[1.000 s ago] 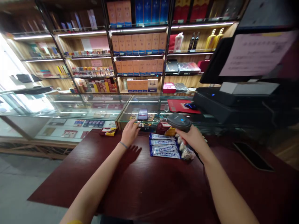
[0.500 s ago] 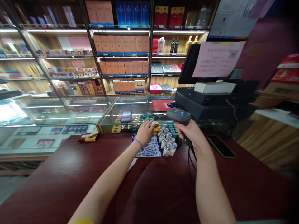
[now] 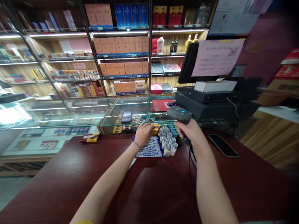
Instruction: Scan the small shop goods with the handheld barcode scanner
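My right hand [image 3: 190,132] is wrapped around the handle of a dark handheld barcode scanner [image 3: 179,114], its head pointing left above the goods. My left hand [image 3: 143,134] is bent over the far edge of some blue-and-white packets [image 3: 150,149]. Its curled fingers are at a stack of yellow packs [image 3: 155,130] and look closed on one, though the fingertips are partly hidden. Several small clear jars with silvery lids [image 3: 167,149] stand in rows right of the packets, with blue-topped containers [image 3: 173,130] behind them.
A phone [image 3: 223,145] lies on the dark red counter [image 3: 70,174] at right. Yellow-and-red packs [image 3: 90,137] are at left. Beyond are a glass display case [image 3: 137,107], a black monitor [image 3: 188,63] with a paper sheet, and lit shelves of boxes. The scanner's cable [image 3: 192,157] hangs onto the counter.
My left hand's fingers have drawn in from a flatter, more spread pose at the yellow packs. My right hand still holds the scanner in nearly the same place. The view has shifted slightly.
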The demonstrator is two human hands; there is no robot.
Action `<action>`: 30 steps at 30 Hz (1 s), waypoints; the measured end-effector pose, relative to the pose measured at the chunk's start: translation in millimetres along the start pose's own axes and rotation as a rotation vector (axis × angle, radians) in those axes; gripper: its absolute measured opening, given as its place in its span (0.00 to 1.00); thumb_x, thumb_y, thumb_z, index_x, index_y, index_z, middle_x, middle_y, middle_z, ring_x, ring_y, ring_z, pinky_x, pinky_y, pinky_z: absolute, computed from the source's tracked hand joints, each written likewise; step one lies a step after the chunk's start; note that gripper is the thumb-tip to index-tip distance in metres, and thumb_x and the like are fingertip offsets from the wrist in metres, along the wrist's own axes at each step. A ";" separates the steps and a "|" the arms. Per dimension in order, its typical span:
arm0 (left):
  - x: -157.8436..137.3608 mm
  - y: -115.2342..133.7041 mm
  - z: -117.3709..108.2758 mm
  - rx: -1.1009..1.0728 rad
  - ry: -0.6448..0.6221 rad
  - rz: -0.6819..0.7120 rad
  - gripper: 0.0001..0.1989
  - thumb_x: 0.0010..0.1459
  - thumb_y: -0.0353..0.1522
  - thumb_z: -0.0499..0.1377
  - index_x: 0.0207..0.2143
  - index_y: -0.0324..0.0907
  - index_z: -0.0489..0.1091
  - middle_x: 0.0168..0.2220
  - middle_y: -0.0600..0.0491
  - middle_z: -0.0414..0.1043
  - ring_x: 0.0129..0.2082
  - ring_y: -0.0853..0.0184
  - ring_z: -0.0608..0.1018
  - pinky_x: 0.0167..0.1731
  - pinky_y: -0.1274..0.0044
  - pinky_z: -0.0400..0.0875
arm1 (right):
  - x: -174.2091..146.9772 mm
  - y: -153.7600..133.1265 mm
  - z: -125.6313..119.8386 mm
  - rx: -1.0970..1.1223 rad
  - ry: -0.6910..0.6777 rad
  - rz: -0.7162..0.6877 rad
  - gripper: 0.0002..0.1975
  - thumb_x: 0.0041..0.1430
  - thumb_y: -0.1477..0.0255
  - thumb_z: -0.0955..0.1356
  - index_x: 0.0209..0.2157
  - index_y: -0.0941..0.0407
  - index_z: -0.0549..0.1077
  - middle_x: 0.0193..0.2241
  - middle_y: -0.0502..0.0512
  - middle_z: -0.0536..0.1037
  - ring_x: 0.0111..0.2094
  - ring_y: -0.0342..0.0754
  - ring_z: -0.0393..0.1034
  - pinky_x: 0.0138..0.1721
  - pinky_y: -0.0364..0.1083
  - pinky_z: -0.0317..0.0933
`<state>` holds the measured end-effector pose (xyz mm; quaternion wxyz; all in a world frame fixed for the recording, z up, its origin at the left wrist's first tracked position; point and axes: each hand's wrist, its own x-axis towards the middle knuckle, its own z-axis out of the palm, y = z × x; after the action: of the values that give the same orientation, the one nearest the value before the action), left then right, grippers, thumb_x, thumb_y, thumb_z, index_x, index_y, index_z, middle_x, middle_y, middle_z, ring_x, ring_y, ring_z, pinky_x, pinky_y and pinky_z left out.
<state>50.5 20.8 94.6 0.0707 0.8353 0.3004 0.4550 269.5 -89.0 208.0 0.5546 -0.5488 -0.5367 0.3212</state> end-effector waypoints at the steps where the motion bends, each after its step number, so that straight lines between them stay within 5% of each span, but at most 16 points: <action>1: -2.0 1.2 -7.5 0.023 0.014 -0.004 0.14 0.64 0.29 0.57 0.50 0.49 0.76 0.49 0.47 0.79 0.55 0.56 0.77 0.62 0.61 0.62 | -0.3 -0.5 1.7 -0.005 0.009 -0.008 0.14 0.53 0.63 0.71 0.24 0.52 0.64 0.13 0.44 0.66 0.11 0.41 0.58 0.14 0.42 0.52; 6: -21.4 -1.5 -37.8 -0.088 0.152 -0.114 0.14 0.63 0.30 0.59 0.50 0.48 0.75 0.50 0.48 0.78 0.52 0.57 0.78 0.56 0.64 0.69 | -1.0 -2.8 15.6 -0.058 0.022 -0.030 0.15 0.54 0.64 0.71 0.21 0.52 0.64 0.12 0.45 0.66 0.11 0.42 0.59 0.16 0.44 0.55; 11: -45.7 -20.1 -58.1 -0.449 0.512 -0.472 0.12 0.57 0.34 0.67 0.43 0.44 0.74 0.39 0.51 0.78 0.40 0.62 0.80 0.45 0.71 0.75 | -2.2 -0.8 40.2 -0.082 0.009 -0.013 0.12 0.53 0.63 0.72 0.26 0.51 0.67 0.13 0.46 0.68 0.13 0.45 0.62 0.16 0.45 0.56; 17: -90.8 -51.2 -83.3 -0.880 0.668 -0.804 0.24 0.48 0.39 0.72 0.44 0.43 0.67 0.43 0.49 0.77 0.39 0.63 0.81 0.37 0.73 0.78 | -11.4 8.1 82.0 -0.175 -0.103 -0.054 0.11 0.54 0.60 0.71 0.33 0.51 0.70 0.15 0.46 0.70 0.14 0.47 0.64 0.18 0.46 0.58; 20: -114.1 -67.5 -89.5 -0.946 0.764 -0.874 0.25 0.47 0.37 0.73 0.43 0.43 0.67 0.44 0.50 0.77 0.41 0.65 0.81 0.39 0.72 0.78 | -17.1 16.5 105.8 -0.272 -0.152 -0.100 0.14 0.54 0.61 0.71 0.41 0.52 0.73 0.20 0.49 0.76 0.18 0.50 0.70 0.23 0.48 0.62; 24: -128.7 -83.9 -94.0 -1.009 0.873 -0.963 0.20 0.50 0.34 0.72 0.41 0.44 0.68 0.43 0.53 0.77 0.39 0.68 0.81 0.43 0.70 0.78 | -24.9 33.9 136.8 -0.316 -0.207 -0.184 0.22 0.54 0.64 0.71 0.51 0.51 0.71 0.33 0.55 0.82 0.37 0.57 0.79 0.33 0.49 0.68; 30: -130.7 -90.3 -96.2 -1.093 0.912 -0.994 0.15 0.54 0.31 0.69 0.41 0.43 0.68 0.39 0.54 0.77 0.37 0.70 0.81 0.44 0.70 0.78 | -44.5 55.7 171.4 -0.374 -0.370 -0.104 0.21 0.54 0.67 0.70 0.50 0.48 0.66 0.40 0.53 0.82 0.45 0.59 0.78 0.43 0.50 0.66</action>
<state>-119.1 4.9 20.9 0.5251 0.1922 0.3687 0.7425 110.4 -75.2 113.5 0.3518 -0.5454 -0.7065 0.2822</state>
